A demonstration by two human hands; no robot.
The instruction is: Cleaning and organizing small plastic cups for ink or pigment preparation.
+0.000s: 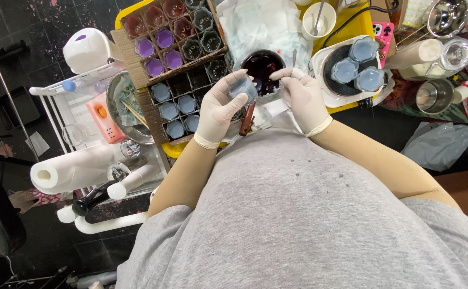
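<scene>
Both my hands wear pale latex gloves. My left hand (220, 107) grips a small clear glass jar (244, 88) with pale blue filling, held just over the table edge. My right hand (301, 93) pinches a thin metal tool (294, 58) beside the jar. Right behind both hands sits a round bowl of dark red liquid (262, 67). A cardboard divider box (183, 80) to the left holds several jars, purple, dark and pale blue.
A white hot plate (330, 96) at the right carries three pale blue jars (357, 64). A white cup (319, 21), metal cups and a lidded glass jar (456, 53) stand further right. At the left, a white trolley (84, 107) holds a paper roll (68, 171), a steel bowl and bottles.
</scene>
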